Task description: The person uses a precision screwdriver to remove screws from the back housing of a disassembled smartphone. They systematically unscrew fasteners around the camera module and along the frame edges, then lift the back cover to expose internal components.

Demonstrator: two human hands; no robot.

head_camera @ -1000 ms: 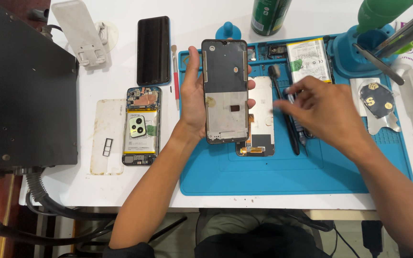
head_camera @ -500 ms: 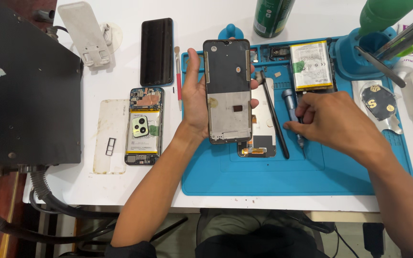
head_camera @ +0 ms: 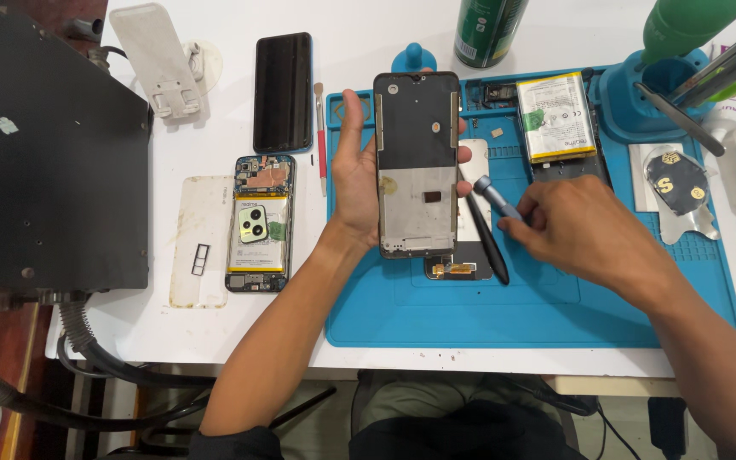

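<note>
Phone frame (head_camera: 416,162) stands upright over the blue mat's (head_camera: 555,315) far-left part, long axis toward the counter's far edge, clasped in the left hand (head_camera: 355,175). Right hand (head_camera: 585,230), just right, pinches a grey-blue screwdriver (head_camera: 494,196).

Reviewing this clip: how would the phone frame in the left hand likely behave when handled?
The phone frame, pinched by its edges in the left hand, looks thin, stripped, so probably light. Its flat metal plate suggests stiffness, though likely bendable.

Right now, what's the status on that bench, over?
Left hand grips phone frame, upright above blue mat. Right hand holds grey screwdriver. Black tool lies beneath.
</note>
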